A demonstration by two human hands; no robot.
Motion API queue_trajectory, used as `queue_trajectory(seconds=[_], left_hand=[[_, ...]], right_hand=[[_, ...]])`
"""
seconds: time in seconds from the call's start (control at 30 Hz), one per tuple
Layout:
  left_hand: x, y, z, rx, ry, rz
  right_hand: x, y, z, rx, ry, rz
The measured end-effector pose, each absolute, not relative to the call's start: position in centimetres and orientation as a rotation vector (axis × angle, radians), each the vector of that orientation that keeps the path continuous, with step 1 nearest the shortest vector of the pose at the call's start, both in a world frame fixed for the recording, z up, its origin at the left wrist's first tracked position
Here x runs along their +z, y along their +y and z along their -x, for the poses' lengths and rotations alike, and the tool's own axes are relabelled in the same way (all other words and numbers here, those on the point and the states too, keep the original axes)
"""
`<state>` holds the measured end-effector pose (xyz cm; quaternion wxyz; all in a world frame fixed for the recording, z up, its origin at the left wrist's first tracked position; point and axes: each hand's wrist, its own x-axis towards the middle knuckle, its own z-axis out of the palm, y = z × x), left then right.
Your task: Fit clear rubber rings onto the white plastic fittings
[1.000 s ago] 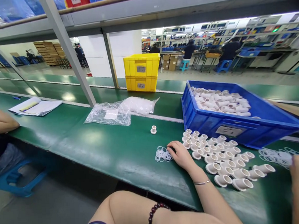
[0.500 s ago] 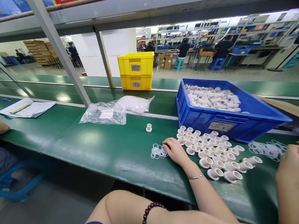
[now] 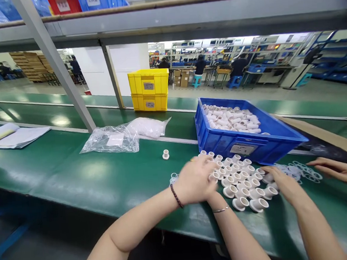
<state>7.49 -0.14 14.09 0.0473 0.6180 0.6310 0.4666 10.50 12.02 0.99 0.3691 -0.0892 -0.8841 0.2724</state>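
My left hand, with a dark bead bracelet at its wrist, reaches across the near-left end of a group of white flanged plastic sleeves. Motion smears its fingers, so any grip is unclear. Beneath it lies my right hand, mostly covered; a silver bangle circles that wrist. A small heap of thin clear rings shows just left of my hands, partly hidden by the left one. One single flanged sleeve stands upright apart from the group.
A blue bin full of white sleeves stands behind the group. At right, a co-worker's two hands are near sleeves and another ring heap. Plastic bags, yellow crates and papers sit on the green bench.
My left hand has come up over my right hand and the sleeves. The co-worker's hands have parted, one moving left to the sleeves. The whole view has shifted.
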Motion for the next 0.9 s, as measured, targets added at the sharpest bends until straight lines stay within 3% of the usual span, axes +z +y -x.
queue_trajectory(seconds=[0.1, 0.2, 0.3, 0.43, 0.53, 0.63, 0.73, 0.9], left_hand=[[9.9, 2.1, -1.4, 1.394, 2.218, -1.744], [6.0, 3.0, 3.7, 1.053, 2.689, -1.548], [3.4, 2.7, 6.5, 0.905, 2.732, -1.448], [2.3, 1.9, 7.6, 0.979, 2.674, -1.416], [2.4, 1.4, 6.7, 1.315, 2.412, -1.195], [2.5, 1.2, 4.9, 1.681, 1.736, -0.775], [2.6, 1.2, 3.0, 1.702, 1.283, -0.601], [2.4, 1.5, 1.4, 1.565, 1.312, -0.783]], right_hand=[[1.5, 12.1, -10.5, 0.701, -2.362, 0.190], [1.6, 12.2, -10.5, 0.809, -2.450, 0.210], [1.3, 12.2, -10.3, 0.907, -2.445, 0.270], [0.7, 12.3, -10.2, 0.969, -2.411, 0.370], [0.4, 12.5, -10.3, 0.971, -2.381, 0.384], [0.0, 12.5, -10.5, 0.940, -2.281, 0.376], [-0.2, 12.4, -10.6, 0.934, -2.139, 0.381], [-0.1, 12.2, -10.6, 0.954, -2.026, 0.360]])
